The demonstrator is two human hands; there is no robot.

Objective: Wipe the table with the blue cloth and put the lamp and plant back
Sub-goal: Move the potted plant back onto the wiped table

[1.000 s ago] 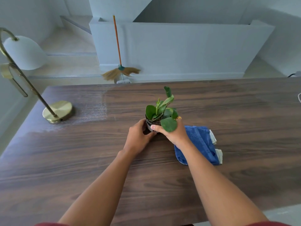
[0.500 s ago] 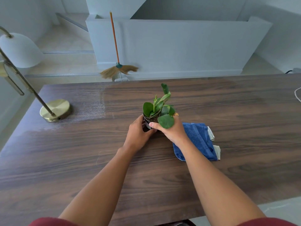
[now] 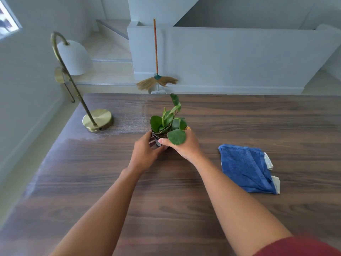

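A small green plant [image 3: 168,121] in a dark pot is held between both hands over the dark wood table [image 3: 239,119]. My left hand [image 3: 145,154] grips the pot's left side and my right hand [image 3: 186,146] grips its right side, thumb across the front rim. The pot is mostly hidden by the fingers. The folded blue cloth [image 3: 245,169] lies flat on the table to the right of my right forearm. A brass lamp [image 3: 96,120] with a white shade stands at the table's far left corner.
Beyond the table's far edge a broom [image 3: 156,78] leans against a low white wall [image 3: 230,58], with steps to its left. The table's left edge runs diagonally beside the floor. A faint wiped streak shows near the lamp base.
Both hands have carried the plant to the left, away from the blue cloth and closer to the lamp. The cloth now lies apart from my right hand. The view has shifted left.
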